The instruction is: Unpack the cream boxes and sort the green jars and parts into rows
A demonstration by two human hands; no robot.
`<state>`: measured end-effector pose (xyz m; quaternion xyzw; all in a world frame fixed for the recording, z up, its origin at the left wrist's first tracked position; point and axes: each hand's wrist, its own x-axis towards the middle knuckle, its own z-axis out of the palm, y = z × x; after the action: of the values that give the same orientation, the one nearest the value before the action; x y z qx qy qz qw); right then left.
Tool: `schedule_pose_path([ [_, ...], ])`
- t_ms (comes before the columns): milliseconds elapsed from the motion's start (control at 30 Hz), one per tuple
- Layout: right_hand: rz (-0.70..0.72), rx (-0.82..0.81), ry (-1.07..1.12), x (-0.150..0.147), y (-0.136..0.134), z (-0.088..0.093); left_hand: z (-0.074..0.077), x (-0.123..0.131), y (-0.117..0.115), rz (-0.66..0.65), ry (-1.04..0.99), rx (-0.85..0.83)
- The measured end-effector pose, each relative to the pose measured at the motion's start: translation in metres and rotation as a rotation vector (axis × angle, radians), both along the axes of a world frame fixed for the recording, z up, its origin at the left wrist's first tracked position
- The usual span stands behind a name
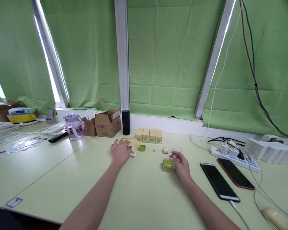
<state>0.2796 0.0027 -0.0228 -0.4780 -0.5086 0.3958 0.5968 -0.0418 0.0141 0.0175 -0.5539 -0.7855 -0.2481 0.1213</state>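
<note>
My left hand (120, 151) is over a small kraft-paper box (133, 146) that lies on the table with a flap open. The thumb and forefinger seem to grip the box, while the other fingers spread to its left. My right hand (181, 164) is loosely curved with nothing visible in its fingers. Just left of it stands a clear little container with a green lid (167, 165). Beyond its fingertips lie a clear round piece (177, 149) and a small pale pink piece (165, 150). Between my hands are a green square tray (142, 148) and a tiny yellow piece (154, 150).
Several matching kraft boxes (149, 136) stand in a row behind. A black cylinder (126, 123), an open carton (107, 123) and a purple jug (74, 127) stand back left. Two phones (220, 181), a power strip (235, 158) and loose cables lie right.
</note>
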Motion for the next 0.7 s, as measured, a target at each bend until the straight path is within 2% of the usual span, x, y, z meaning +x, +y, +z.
schedule_pose_path([
  [233,-0.001,0.018,-0.002,0.000,0.000,0.000,-0.004,0.005,0.000,-0.177,0.103,0.009],
  [500,0.022,0.027,0.007,0.000,-0.001,0.004,-0.006,0.003,0.000,-0.128,0.107,-0.038],
  [600,0.103,0.018,0.007,0.002,0.000,0.008,-0.004,0.003,0.000,-0.113,0.105,-0.055],
  [700,0.250,-0.022,0.030,0.010,0.000,0.014,-0.002,0.004,-0.001,-0.104,0.095,-0.068],
])
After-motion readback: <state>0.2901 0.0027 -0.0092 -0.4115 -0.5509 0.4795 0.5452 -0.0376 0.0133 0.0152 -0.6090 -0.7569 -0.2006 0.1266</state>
